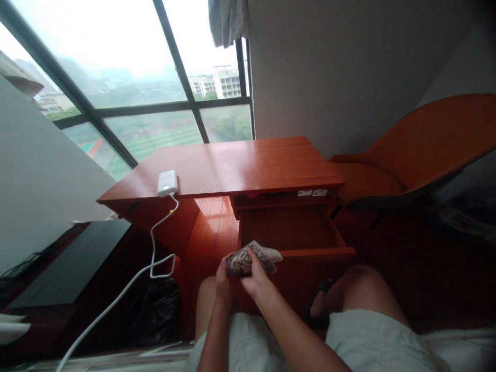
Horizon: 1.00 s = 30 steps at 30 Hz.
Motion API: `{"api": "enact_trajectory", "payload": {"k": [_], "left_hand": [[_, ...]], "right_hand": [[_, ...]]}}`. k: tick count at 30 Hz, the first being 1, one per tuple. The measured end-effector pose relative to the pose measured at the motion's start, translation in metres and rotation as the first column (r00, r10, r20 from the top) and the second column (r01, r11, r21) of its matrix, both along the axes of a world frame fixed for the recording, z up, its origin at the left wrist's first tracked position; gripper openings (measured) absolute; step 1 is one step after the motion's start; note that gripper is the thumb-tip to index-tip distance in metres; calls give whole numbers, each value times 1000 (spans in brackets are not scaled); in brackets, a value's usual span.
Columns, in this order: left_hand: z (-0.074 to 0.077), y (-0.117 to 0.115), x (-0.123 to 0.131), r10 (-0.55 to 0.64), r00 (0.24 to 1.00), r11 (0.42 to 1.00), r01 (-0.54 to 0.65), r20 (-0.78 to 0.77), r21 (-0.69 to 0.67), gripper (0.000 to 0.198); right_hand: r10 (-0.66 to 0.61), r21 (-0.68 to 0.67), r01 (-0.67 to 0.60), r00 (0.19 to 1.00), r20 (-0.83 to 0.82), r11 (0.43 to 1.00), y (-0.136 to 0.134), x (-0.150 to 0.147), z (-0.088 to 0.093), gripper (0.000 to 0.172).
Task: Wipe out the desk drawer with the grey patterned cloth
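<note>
A folded, patterned cloth [241,262] in brown and cream is held between my two hands, just in front of an open wooden drawer [290,227]. My left hand [222,279] closes on the cloth's left end. On its right side my right hand [256,276] grips it, thumb lying across the top. A loose pale corner of the cloth sticks out to the right, close to the drawer's front edge. The fingers beneath the cloth are partly hidden.
The reddish wooden desk [248,165] stands ahead, below a window. A white charger-like box [167,183] with a white cable [127,287] sits on its left edge. An orange chair [418,155] is at right. A black plastic bag [155,310] lies at lower left.
</note>
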<state>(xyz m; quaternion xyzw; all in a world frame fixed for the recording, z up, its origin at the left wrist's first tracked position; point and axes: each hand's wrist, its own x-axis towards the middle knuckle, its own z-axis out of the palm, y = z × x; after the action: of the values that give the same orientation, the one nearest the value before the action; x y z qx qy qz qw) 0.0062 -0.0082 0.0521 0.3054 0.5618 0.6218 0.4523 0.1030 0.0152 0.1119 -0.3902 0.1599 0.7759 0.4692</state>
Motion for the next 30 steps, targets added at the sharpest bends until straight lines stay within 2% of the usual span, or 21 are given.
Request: {"api": "enact_trajectory", "payload": {"k": [3, 6, 9, 12, 15, 18, 23, 25, 27, 30], "left_hand": [[3, -1, 1, 55, 998, 998, -55, 14, 13, 48], [6, -3, 6, 82, 984, 997, -81, 159, -14, 50], [11, -5, 11, 57, 942, 997, -34, 332, -72, 56], [14, -5, 14, 81, 899, 992, -32, 430, -118, 55], [11, -3, 12, 97, 902, 993, -61, 421, -99, 57], [4, -2, 6, 27, 941, 999, -13, 336, -42, 63], [-1, -3, 2, -32, 963, 998, 46, 266, -46, 64], [0, -3, 2, -25, 964, 998, 39, 266, -48, 61], [2, -3, 3, -4, 965, 998, 22, 262, -63, 59], [7, -1, 4, 4, 964, 996, 22, 265, -92, 59]], "right_hand": [[16, -45, -16, 1000, -19, 999, 2, 8, 0, 31], [40, -57, -42, 999, -34, 998, 1, 14, 2, 32], [53, -55, -56, 998, -44, 997, -1, 19, 6, 33], [61, -47, -65, 996, -68, 997, -4, 23, 9, 33], [44, -39, -48, 993, -109, 998, -6, 27, 12, 31], [-4, -62, -7, 984, -179, 998, -6, 31, 16, 29], [-71, -108, 45, 966, -248, 993, -4, 36, 20, 30], [-9, -73, -6, 980, -199, 997, -6, 37, 17, 38], [139, -34, -142, 987, -75, 989, -9, 38, 11, 56], [338, -20, -338, 935, 105, 941, -12, 37, 1, 79]]}}
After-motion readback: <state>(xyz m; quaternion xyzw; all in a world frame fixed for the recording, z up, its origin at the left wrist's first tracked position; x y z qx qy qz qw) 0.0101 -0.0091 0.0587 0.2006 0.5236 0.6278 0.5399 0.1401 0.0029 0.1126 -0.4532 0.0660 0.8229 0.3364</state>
